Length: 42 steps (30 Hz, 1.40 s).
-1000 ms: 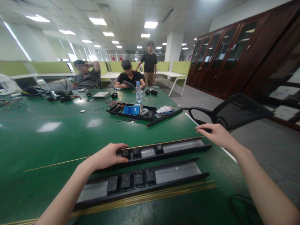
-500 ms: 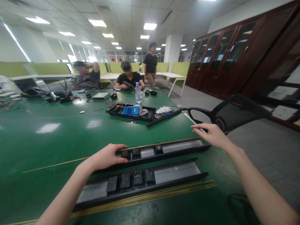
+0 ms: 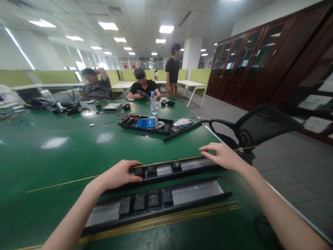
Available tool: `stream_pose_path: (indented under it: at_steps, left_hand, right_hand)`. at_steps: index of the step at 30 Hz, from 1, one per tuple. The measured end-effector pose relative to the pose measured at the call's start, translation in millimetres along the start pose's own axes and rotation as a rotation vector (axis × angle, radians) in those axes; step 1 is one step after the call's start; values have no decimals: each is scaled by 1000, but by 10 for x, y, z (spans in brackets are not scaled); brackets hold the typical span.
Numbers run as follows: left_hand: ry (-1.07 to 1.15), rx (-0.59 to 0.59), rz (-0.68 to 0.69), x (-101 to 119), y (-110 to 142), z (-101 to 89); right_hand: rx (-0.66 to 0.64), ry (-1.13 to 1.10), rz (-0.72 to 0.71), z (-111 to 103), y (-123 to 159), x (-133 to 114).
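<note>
My left hand (image 3: 118, 176) grips the far black channel (image 3: 194, 169), thumb on its near side and fingers over the far wall. Black sockets (image 3: 151, 169) sit inside this channel. A thin brass-coloured rod (image 3: 65, 181) runs along its far edge and sticks out past both ends. Over the channel's right end, my right hand (image 3: 221, 155) is open, its fingers stretched out close to the rod. Contact with the rod there cannot be made out. Closer to me lies a second black channel (image 3: 197, 192) with several square black sockets (image 3: 139, 201). Several brass-coloured rods (image 3: 182, 216) lie along its front.
Beyond the channels, a black tray (image 3: 163, 131) holds a blue pack and cables. A water bottle (image 3: 153, 104), gloves (image 3: 182, 124) and a black strip (image 3: 182, 132) are nearby. A mesh chair (image 3: 265, 125) stands at the right edge. Two people sit across the green table (image 3: 78, 149); another stands behind.
My right hand has moved left and slightly down, from beyond the channel's right end to over it. My left hand keeps its place. The standing person has shifted right.
</note>
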State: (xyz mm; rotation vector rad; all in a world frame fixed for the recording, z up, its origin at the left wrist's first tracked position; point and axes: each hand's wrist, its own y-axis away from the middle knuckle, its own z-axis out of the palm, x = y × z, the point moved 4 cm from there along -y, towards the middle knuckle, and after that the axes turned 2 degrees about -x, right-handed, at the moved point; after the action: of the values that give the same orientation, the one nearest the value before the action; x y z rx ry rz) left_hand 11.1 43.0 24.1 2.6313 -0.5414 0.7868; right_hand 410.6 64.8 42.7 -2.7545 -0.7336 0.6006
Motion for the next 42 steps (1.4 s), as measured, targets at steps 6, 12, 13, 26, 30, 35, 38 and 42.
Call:
stream_pose_path:
  at_steps: [6, 12, 13, 26, 30, 35, 38, 42]
  left_hand:
    - [13, 2, 21, 36, 8, -8]
    - [11, -3, 27, 102, 22, -9]
    - [10, 0, 27, 101, 22, -10]
    - [7, -2, 54, 119, 27, -6]
    - [15, -1, 58, 113, 27, -10]
    - [20, -8, 51, 118, 21, -4]
    - [7, -11, 46, 134, 23, -1]
    - [-11, -1, 50, 146, 28, 2]
  right_hand:
    - [17, 5, -95, 76, -25, -156]
    - [26, 55, -180, 154, -41, -316]
    - [22, 64, -191, 169, -43, -347]
    - [107, 81, -294, 358, -52, -671]
    - [124, 64, -325, 464, -39, -770]
    - [149, 4, -337, 556, -34, -755]
    - [166, -31, -330, 582, -31, -729]
    - [151, -41, -343, 625, -18, -721]
